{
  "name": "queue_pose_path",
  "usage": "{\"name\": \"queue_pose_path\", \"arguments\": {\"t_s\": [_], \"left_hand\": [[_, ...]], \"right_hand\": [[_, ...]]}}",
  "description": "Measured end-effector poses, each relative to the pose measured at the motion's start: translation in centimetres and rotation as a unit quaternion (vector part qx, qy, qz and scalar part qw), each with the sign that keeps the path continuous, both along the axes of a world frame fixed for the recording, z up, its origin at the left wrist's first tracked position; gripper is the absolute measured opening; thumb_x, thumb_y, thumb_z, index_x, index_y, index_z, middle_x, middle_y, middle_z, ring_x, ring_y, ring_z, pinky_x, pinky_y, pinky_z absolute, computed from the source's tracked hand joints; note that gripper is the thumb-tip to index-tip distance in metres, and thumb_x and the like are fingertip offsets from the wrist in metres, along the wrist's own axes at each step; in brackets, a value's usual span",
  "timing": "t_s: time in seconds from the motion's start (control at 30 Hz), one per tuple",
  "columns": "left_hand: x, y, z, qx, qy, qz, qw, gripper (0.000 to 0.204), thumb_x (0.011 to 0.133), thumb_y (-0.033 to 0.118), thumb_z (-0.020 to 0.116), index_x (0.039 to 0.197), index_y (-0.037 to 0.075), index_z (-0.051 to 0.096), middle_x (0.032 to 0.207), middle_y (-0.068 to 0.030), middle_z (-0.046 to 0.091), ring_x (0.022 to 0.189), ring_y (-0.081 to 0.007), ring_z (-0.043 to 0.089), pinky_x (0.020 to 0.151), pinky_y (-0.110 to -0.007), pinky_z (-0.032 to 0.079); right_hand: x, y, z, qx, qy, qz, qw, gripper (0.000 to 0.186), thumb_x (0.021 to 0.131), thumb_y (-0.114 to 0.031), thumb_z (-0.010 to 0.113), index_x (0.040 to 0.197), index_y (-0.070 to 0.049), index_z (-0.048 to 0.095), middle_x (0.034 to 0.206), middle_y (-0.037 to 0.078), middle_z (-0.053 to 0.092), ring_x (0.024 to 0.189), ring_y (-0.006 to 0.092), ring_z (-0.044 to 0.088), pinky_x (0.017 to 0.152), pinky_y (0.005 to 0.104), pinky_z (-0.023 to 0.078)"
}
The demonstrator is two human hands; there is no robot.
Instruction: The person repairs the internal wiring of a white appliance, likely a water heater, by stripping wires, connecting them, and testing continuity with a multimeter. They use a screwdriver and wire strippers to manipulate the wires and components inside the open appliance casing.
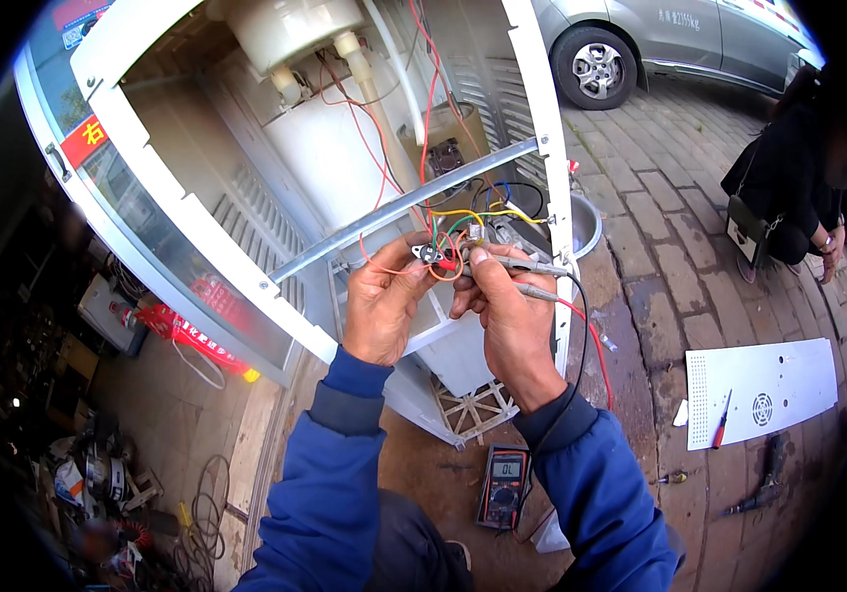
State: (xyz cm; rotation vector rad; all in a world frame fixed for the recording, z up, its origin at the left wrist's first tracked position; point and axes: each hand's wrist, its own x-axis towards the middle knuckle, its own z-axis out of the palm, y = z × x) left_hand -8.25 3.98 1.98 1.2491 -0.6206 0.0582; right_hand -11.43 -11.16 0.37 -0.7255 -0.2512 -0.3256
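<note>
My left hand (381,308) pinches a small round black thermal switch (427,254) with a metal flange, wired into the open machine. In my right hand (517,331) are two grey multimeter probes (540,267), held together like chopsticks. Their tips point left toward the switch's terminals; fingers and wires hide whether they touch. A black lead and a red lead (596,345) run from the probes. On the ground below, between my forearms, lies the multimeter (504,485) with its display lit. Red, yellow, green and blue wires (463,213) crowd around my fingertips.
A metal crossbar (409,207) spans the white cabinet frame (542,148) above my hands; a white tank (320,163) stands inside. Right, a perforated panel (799,380) bears a screwdriver (723,419), near a power drill (764,479). A person (789,187) crouches beyond; a car (680,44) is parked behind.
</note>
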Motion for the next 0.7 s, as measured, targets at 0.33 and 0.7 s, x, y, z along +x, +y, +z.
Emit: {"name": "queue_pose_path", "arguments": {"t_s": [0.33,0.7], "left_hand": [[0.24,0.10,-0.33,-0.008,-0.001,0.004,1.000,0.044,0.097,0.009,0.067,0.137,-0.004,0.054,0.126,-0.0138,0.066,0.114,-0.0223,0.067,0.104,-0.039,0.053],[0.29,0.23,-0.47,-0.007,-0.004,0.006,1.000,0.043,0.097,0.011,0.068,0.136,-0.003,0.055,0.125,-0.0127,0.066,0.115,-0.0225,0.066,0.104,-0.038,0.053]], "right_hand": [[0.00,-0.19,0.21,-0.042,-0.023,-0.029,0.998,0.024,0.094,-0.009,0.065,0.106,0.012,0.067,0.079,0.009,0.067,0.060,0.0102,0.059,0.053,0.0241,0.047],[-0.12,-0.32,0.16,-0.091,-0.019,-0.049,0.994,0.024,0.095,-0.007,0.067,0.111,0.011,0.068,0.082,0.009,0.067,0.062,0.0112,0.058,0.055,0.0243,0.046]]}}
